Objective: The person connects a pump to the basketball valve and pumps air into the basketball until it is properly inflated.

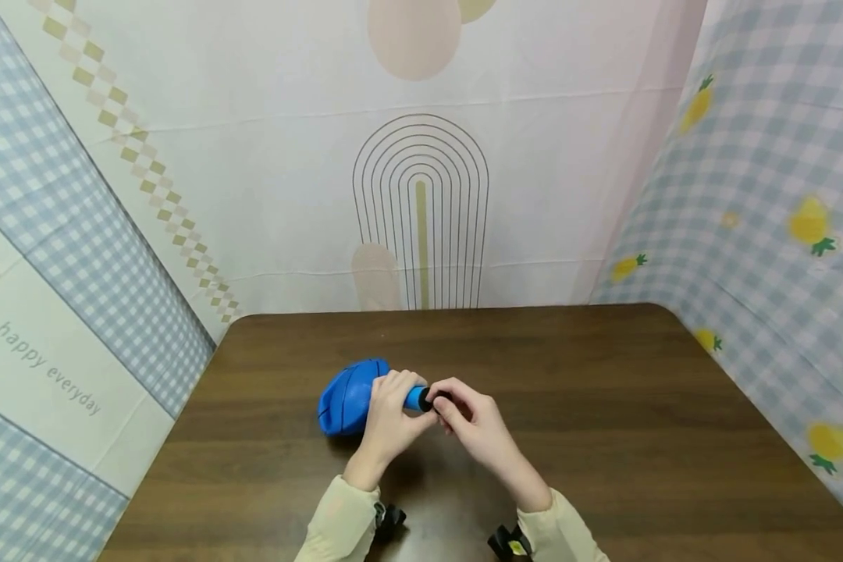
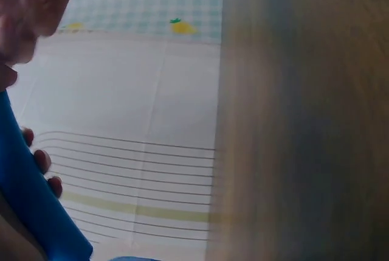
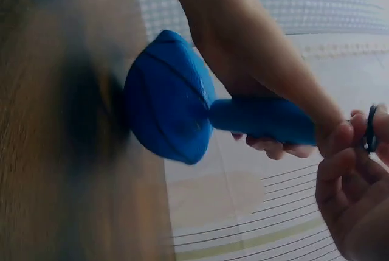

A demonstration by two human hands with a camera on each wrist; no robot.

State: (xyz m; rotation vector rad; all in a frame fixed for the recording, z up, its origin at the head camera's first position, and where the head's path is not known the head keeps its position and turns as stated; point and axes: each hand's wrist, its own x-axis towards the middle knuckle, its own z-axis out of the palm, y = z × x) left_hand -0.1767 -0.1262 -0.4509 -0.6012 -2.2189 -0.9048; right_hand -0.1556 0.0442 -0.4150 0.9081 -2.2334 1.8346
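Right, here we are at the brown table (image 1: 604, 437), and my left hand (image 1: 390, 417) has the blue tube (image 1: 413, 398) in its grasp, fingers wrapped round the barrel. On the far side of that grip sits the blue ball (image 1: 351, 396), left of centre over the tabletop, its skin sunken and creased, dark seam lines running across it. The right wrist view shows the tube's narrow end meeting the ball at the middle of its hollowed side! Whatever the ball contains is shut away behind that skin, and the tube's solid wall hides its inside too. Whether the ball touches the wood, I cannot tell.

Over to my right hand (image 1: 474, 425): thumb and fingers are bent in a pinch on a small dark piece (image 3: 371, 128), just beside the tube's black end (image 1: 425, 399). Whether the two are joined, my fingertips cover. Both my hands meet here, close together, pale sleeves (image 1: 340, 519) at the wrists, the white patterned cloth (image 1: 288, 195) hanging behind the table.
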